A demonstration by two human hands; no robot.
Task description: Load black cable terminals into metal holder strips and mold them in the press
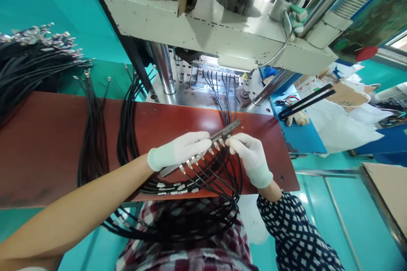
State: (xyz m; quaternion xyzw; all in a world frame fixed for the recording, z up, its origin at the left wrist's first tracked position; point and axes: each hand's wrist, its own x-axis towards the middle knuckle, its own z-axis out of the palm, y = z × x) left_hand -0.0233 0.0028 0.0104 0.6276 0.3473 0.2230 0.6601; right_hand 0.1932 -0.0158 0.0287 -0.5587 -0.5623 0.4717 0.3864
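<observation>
A narrow metal bar point(233, 126) lies slantwise near the front of the red-brown board, with several silver cable connectors point(216, 145) set along its lower edge. My left hand point(190, 146), in a white glove, lies flat over the middle of the bar, its fingers stretched toward the right. At the bar's right end my right hand point(249, 154), also gloved, pinches a connector at the end of a black cable. Black cables point(203, 180) run from the connectors down in a loop over the board's front edge.
Behind the board point(47, 144) stands a press, its metal fixture point(203, 80) holding several cable ends. Cable bundles point(93, 135) lie at the left. A blue side table point(310, 135) at the right bears a glove and black strips.
</observation>
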